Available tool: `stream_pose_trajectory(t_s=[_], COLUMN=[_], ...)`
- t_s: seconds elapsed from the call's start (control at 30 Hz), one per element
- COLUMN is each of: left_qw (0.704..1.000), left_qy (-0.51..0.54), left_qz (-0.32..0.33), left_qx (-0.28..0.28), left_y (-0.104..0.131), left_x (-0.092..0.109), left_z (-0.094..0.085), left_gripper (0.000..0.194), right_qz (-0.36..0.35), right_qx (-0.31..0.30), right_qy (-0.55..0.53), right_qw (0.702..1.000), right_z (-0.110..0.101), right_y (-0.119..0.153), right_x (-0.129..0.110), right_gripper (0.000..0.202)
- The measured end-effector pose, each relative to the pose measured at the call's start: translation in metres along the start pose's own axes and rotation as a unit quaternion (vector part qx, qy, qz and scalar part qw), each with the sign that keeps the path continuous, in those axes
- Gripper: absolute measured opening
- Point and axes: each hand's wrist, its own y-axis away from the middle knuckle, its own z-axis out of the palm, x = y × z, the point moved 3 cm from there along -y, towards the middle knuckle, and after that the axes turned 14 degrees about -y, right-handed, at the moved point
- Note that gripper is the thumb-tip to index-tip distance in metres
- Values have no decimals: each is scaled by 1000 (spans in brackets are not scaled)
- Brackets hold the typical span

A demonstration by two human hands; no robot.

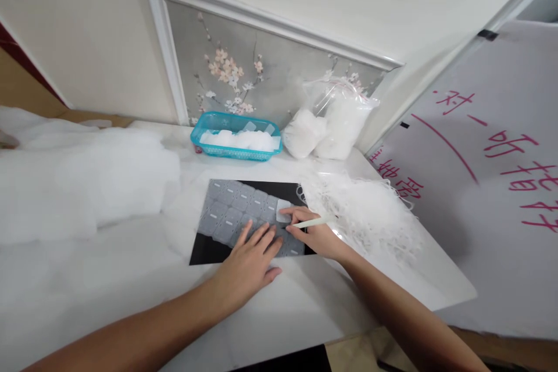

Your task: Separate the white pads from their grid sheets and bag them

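A grey sheet (231, 212) marked with rounded panels and small white bars lies on a black mat (203, 251) on the table. My left hand (253, 258) rests flat on the sheet's lower edge, fingers spread, holding nothing. At the sheet's right side, my right hand (316, 233) grips a slim, pale, pen-like stick (310, 222) that points left; its exact kind does not show. The right index finger touches a small white translucent piece (282, 211) on the sheet. Part of the sheet is hidden beneath both hands.
Behind the mat stands a blue plastic basket (238, 153) holding white pieces. A clear bag (344, 125) of white material leans near the wall. Tangled white strips (370, 215) lie right of the mat, and a large white fluffy sheet (87, 174) covers the left. A whiteboard (471, 232) borders the right.
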Motion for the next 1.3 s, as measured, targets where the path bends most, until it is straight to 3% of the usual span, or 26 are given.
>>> stream_pose_trajectory(t_s=[0.3, 0.4, 0.53, 0.6, 0.67, 0.73, 0.83, 0.9, 0.97, 1.07, 1.17, 1.3], left_qw=[1000, 1000, 1000, 1000, 1000, 999, 998, 997, 995, 995, 1000, 998], left_qy=[0, 2, 4, 3, 7, 17, 35, 51, 66, 65, 16, -43], left_qz=[-16, -16, -16, -17, -17, -15, -5, 16, 44, 55, 6, -35], left_qx=[-1, 2, -1, -4, -11, -25, -49, -57, -57, -54, -26, 21], left_y=[1, 1, 2, 2, 2, 2, 3, 4, 6, 6, 7, 8], left_x=[0, 0, 1, 2, 2, 4, 11, 17, 23, 23, 14, 3], left_z=[4, 3, 2, 1, 0, -2, -6, -9, -13, -15, -10, 0], left_gripper=[46, 46, 49, 50, 48, 48, 53, 58, 60, 63, 65, 62], right_qz=[-22, -75, -183, -184, -131, -36, 58, 42, -6, -72, -102, -58], right_qx=[-5, -18, -41, -22, 33, 134, 306, 361, 328, 161, 16, -4], right_qy=[23, 97, 265, 276, 223, 143, 55, 72, 129, 167, 140, 85], right_qw=[999, 992, 946, 943, 965, 980, 949, 929, 936, 970, 985, 995], right_z=[-3, 3, 24, 23, 3, -33, -88, -103, -91, -41, 2, 13], right_y=[1, 3, 8, 4, -5, -15, -25, -27, -28, -22, -8, 6], right_x=[0, -2, -2, 2, 9, 17, 24, 20, 12, 2, -7, -11], right_gripper=[21, 14, 9, 14, 16, 20, 33, 36, 31, 22, 22, 19])
